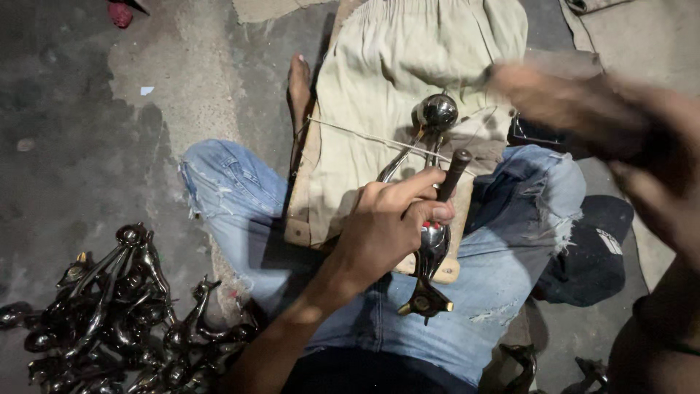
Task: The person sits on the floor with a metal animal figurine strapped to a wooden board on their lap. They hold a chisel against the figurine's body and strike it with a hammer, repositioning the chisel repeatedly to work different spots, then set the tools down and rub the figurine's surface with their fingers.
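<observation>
My left hand [386,226] is closed around a shiny dark metal figure [432,252] lying on a cloth-covered wooden board [297,228] across my lap. The figure has a round polished ball [436,111] at the far end and a splayed base [425,300] at the near end. The same hand also pins a dark rod [453,174] against the figure. A thin cord [357,133] runs across the beige cloth [408,51] towards my right hand [569,102], which is raised at the upper right and blurred by motion. Whether it holds anything cannot be made out.
A heap of similar dark metal figures [117,314] lies on the concrete floor at the lower left. A black cap [592,255] sits by my right knee. More metal pieces [594,371] lie at the bottom right. A bare foot [299,87] rests beside the board.
</observation>
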`<action>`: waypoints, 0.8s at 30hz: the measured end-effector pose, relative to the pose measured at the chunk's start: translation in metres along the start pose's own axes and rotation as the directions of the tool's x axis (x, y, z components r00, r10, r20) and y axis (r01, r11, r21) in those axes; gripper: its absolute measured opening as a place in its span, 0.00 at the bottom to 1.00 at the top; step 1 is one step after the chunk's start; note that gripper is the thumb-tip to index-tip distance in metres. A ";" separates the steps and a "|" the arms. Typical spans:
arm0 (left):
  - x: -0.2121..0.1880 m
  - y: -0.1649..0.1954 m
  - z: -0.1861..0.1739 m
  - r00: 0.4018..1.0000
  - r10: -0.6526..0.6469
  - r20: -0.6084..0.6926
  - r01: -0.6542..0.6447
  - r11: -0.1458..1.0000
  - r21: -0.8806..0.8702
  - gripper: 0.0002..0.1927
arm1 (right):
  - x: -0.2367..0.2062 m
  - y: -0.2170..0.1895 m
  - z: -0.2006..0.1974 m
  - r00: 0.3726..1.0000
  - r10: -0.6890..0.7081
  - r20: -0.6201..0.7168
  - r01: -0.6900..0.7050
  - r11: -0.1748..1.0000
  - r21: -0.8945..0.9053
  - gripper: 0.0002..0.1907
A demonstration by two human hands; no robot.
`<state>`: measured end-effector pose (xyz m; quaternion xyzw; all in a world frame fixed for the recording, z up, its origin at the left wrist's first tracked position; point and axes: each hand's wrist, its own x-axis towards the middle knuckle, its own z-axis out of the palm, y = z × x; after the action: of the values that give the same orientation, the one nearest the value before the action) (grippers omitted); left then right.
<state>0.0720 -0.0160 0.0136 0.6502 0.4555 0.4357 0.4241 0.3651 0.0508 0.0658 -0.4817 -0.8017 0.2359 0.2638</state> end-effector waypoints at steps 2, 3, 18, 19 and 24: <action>0.000 0.002 -0.001 0.995 -0.094 0.041 0.094 0.996 -0.007 0.11 | 0.003 -0.008 -0.003 1.000 0.022 -0.006 -0.022 0.999 -0.034 0.32; 0.000 0.003 -0.002 0.988 -0.139 0.060 0.140 0.990 -0.007 0.11 | 0.004 -0.013 -0.002 1.000 0.020 -0.019 -0.021 0.999 -0.048 0.33; -0.014 -0.003 0.012 0.997 -0.058 -0.048 0.060 0.997 0.043 0.09 | 0.018 -0.055 0.001 0.995 0.063 0.079 -0.062 0.998 -0.018 0.27; -0.016 -0.003 0.012 0.996 -0.043 -0.072 0.047 0.997 0.054 0.09 | 0.018 -0.055 0.001 0.963 0.142 0.230 -0.072 0.955 -0.287 0.34; -0.022 0.000 0.016 0.977 0.129 -0.168 -0.094 0.974 0.204 0.06 | 0.017 -0.061 0.001 0.989 0.026 0.149 0.002 0.984 -0.180 0.38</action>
<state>0.0827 -0.0399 0.0053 0.6712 0.4952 0.4692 0.2901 0.3179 0.0404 0.1067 -0.4892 -0.8344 0.1997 0.1565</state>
